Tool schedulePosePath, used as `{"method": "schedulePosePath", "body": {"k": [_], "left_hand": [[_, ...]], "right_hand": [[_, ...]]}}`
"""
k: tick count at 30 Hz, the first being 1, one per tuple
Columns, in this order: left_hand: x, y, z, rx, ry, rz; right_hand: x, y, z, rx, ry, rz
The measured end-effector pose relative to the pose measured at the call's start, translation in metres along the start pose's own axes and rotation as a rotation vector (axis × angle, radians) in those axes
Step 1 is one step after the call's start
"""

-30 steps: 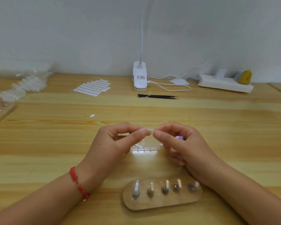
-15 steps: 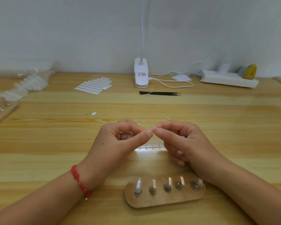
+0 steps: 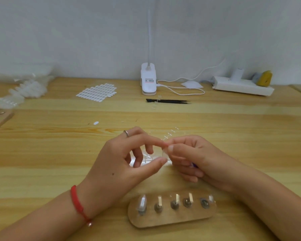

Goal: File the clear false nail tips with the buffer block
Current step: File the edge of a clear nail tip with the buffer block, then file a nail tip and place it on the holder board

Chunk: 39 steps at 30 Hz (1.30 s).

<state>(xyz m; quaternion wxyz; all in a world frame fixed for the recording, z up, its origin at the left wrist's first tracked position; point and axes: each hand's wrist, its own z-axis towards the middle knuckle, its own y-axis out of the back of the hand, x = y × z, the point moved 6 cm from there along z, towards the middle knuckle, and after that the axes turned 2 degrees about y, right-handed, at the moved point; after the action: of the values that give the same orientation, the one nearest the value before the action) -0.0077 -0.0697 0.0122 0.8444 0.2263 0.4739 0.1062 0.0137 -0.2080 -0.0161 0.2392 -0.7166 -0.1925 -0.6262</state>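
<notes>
Clear nail tip [image 3: 164, 152], above mid-table [image 3: 59, 153]: pinched between thumb and forefinger of the left hand [image 3: 122, 164] and by the right hand [image 3: 198, 159], steadying it for filing. The right hand's curled fingers tuck away a purple object [image 3: 192, 165], possibly the buffer block. The peg board [image 3: 163, 221] lies nearer, within reach.

A red cord bracelet [image 3: 76, 201]; black tweezers [image 3: 170, 101] and a white clip lamp [image 3: 148, 80] toward the far edge of the honey-toned, streak-grained table [image 3: 42, 153].

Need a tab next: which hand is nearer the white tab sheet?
Left. The left hand lies nearer the camera and just right of the white tab sheet; the right hand is farther to the right.
</notes>
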Motion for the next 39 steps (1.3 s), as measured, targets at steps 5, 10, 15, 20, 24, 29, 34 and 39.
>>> {"method": "schedulePosePath", "body": {"k": [5, 10, 15, 20, 24, 29, 34, 39], "left_hand": [[-0.003, 0.006, 0.001, -0.044, -0.051, 0.083], [-0.009, 0.008, 0.004, 0.011, -0.045, 0.127], [-0.017, 0.013, 0.005, 0.026, -0.015, 0.132], [-0.022, 0.022, -0.022, -0.013, 0.119, -0.002], [-0.034, 0.005, -0.045, 0.059, 0.112, 0.047], [-0.031, 0.000, -0.048, 0.052, 0.117, 0.144], [-0.029, 0.000, -0.050, 0.032, 0.124, 0.195], [-0.022, -0.001, -0.051, 0.038, 0.170, 0.204]], "right_hand": [[0.002, -0.001, -0.001, 0.008, 0.025, -0.093], [0.002, 0.001, 0.000, 0.006, 0.033, -0.112], [0.004, -0.001, -0.001, 0.014, 0.053, -0.101], [0.002, 0.006, -0.001, -0.102, 0.071, -0.005], [0.002, 0.007, 0.000, -0.131, 0.073, 0.024], [0.002, 0.005, 0.000, -0.138, 0.080, 0.021], [0.001, 0.006, 0.002, -0.131, 0.074, 0.032], [0.001, 0.006, 0.002, -0.122, 0.074, 0.038]]}}
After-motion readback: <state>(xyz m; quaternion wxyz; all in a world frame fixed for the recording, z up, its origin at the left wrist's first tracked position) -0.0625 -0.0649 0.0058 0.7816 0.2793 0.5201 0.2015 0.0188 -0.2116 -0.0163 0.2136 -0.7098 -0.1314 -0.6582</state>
